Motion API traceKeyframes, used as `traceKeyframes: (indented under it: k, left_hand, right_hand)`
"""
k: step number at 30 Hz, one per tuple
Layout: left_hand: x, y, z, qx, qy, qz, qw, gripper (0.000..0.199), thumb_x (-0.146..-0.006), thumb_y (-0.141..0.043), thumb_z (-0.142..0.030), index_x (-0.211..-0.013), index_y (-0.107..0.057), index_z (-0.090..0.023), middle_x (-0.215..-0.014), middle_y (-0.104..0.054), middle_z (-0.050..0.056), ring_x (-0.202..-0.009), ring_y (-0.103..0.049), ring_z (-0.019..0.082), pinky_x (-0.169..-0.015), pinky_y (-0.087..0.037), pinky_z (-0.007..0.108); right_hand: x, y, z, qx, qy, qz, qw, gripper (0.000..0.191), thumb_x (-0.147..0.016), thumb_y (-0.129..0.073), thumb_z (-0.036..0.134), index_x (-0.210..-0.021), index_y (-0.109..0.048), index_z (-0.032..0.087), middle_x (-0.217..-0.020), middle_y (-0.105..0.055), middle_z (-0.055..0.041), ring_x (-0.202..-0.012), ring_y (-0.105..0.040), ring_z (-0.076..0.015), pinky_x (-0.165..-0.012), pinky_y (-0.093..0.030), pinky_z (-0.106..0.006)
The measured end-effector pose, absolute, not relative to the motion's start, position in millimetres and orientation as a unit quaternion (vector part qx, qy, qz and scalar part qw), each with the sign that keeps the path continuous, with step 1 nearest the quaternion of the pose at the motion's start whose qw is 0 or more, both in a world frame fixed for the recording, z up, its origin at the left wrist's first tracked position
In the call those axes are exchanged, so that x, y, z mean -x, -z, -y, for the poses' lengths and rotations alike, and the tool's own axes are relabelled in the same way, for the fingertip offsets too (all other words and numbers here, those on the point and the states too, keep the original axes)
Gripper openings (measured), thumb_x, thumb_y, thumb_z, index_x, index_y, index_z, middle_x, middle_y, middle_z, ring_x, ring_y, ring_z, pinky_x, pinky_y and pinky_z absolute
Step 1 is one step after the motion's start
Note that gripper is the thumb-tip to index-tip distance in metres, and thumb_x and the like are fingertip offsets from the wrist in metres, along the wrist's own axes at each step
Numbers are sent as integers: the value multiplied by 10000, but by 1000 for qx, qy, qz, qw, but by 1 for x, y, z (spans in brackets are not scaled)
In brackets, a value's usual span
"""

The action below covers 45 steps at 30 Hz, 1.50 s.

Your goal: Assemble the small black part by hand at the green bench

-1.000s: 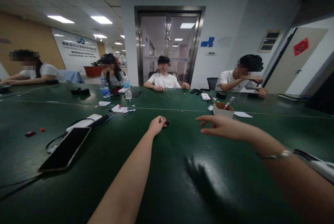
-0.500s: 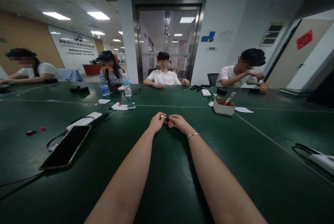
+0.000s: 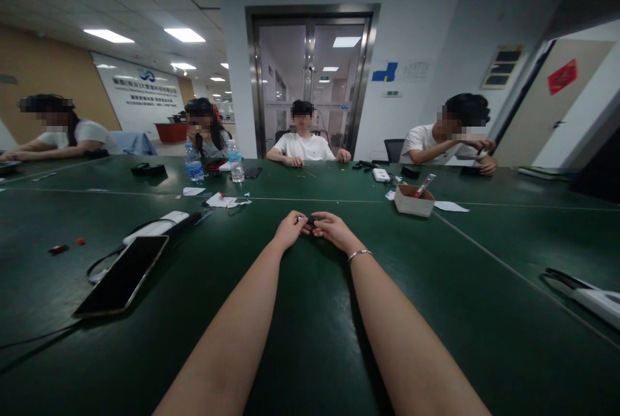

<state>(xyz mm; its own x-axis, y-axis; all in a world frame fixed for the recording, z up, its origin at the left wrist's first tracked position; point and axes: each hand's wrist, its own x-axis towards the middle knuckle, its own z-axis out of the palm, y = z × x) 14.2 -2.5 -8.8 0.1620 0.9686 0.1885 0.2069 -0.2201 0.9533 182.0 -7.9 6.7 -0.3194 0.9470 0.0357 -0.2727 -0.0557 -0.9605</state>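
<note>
Both my arms stretch forward over the dark green table (image 3: 310,325). My left hand (image 3: 291,230) and my right hand (image 3: 333,230) meet near the middle of the view, each closed in a pinch. Between them they grip a small black object (image 3: 312,219), too small and too covered by fingers to name. A bright, thin bit shows at the left fingertips. A silver bracelet (image 3: 360,255) circles my right wrist.
Left of my arms lie a phone (image 3: 123,276), a white device (image 3: 157,225) with a black cable, and small red pieces (image 3: 80,241). A small open box (image 3: 414,204) and two water bottles (image 3: 194,163) stand farther off. Several people sit around the table.
The view has tilted up slightly. My right fingers have shifted a little on the small black object, and both hands still hold it.
</note>
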Motion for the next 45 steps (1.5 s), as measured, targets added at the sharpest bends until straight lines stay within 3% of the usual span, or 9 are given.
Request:
traceKeyframes:
  k: [20,45]
  left_hand:
    - [-14,5,8,-651,-446,-473,391,233,-874,-465,-390,-826,-490,-163,-651,-656,32,-580,-639,144,-581,-461,245]
    - [-16,-10,19,-649,-413,-524,366,392,-884,-369,-498,-831,-540,-149,-597,-638,31,-509,-602,138,-531,-444,240]
  right_hand:
    - [-185,-3,5,315,-653,506,467,277,-710,-691,34,-966,-637,127,-708,-625,-26,-595,-608,-109,-622,-537,-228]
    - [-184,-6,10,308,-637,526,473,331,-671,-750,70,-977,-643,137,-730,-610,-20,-626,-611,-117,-590,-536,-221]
